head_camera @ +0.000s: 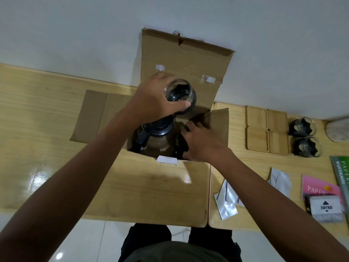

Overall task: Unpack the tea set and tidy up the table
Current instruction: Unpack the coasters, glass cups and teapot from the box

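The open cardboard box [181,76] on the bench [47,114] held a glass teapot [154,139]. The left hand [154,99] gripped a glass cup [180,95] above it; the right hand [203,142] reached inside, its grasp hidden. A grey packet [325,210] read "JOYKO".

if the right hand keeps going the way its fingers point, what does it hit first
Probably the dark cup in the box, which the right hand seems to touch already; beyond it stands the teapot. Depth inside the box is unclear.

Brown cardboard box [181,69], pink booklet [319,186]
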